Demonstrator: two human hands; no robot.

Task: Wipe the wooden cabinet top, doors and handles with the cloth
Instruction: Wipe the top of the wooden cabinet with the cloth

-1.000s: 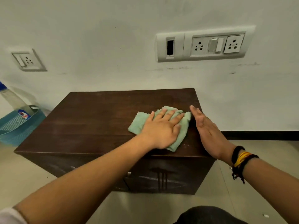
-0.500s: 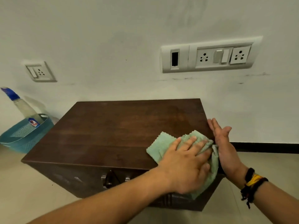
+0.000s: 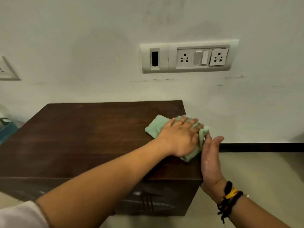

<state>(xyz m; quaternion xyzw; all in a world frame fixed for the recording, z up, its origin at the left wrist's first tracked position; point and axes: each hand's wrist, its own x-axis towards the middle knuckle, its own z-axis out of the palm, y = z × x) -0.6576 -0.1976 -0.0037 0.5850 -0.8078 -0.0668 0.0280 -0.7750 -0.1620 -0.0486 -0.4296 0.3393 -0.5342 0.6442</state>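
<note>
My left hand [image 3: 180, 137] lies flat on the pale green, scallop-edged cleaning cloth [image 3: 155, 125], fingers [image 3: 189, 123] spread wide and pressing it down rather than gripping it. The cloth sits bunched at the far right part of the dark brown wooden cabinet top [image 3: 85, 135], its right end spilling just over the cabinet's right edge.

My right hand [image 3: 211, 159] stands on edge against that right side of the cabinet, palm turned toward the wood, fingers straight and together, holding nothing; its fingertips touch the hanging end of the cloth. Black and yellow thread bands [image 3: 229, 197] circle my right wrist, and a white sleeve [image 3: 21, 214] shows on my left arm at the bottom left.

Below the top, the dark cabinet front [image 3: 156, 199] shows in shadow with pale smears; I cannot make out the handles. On the off-white wall [image 3: 98, 46] behind is a long white switch panel with 2 sockets [image 3: 189, 57], and a smaller socket plate [image 3: 6, 69] sits at the left edge. A blue basket [image 3: 7, 130] peeks in beside the cabinet's left end.
</note>
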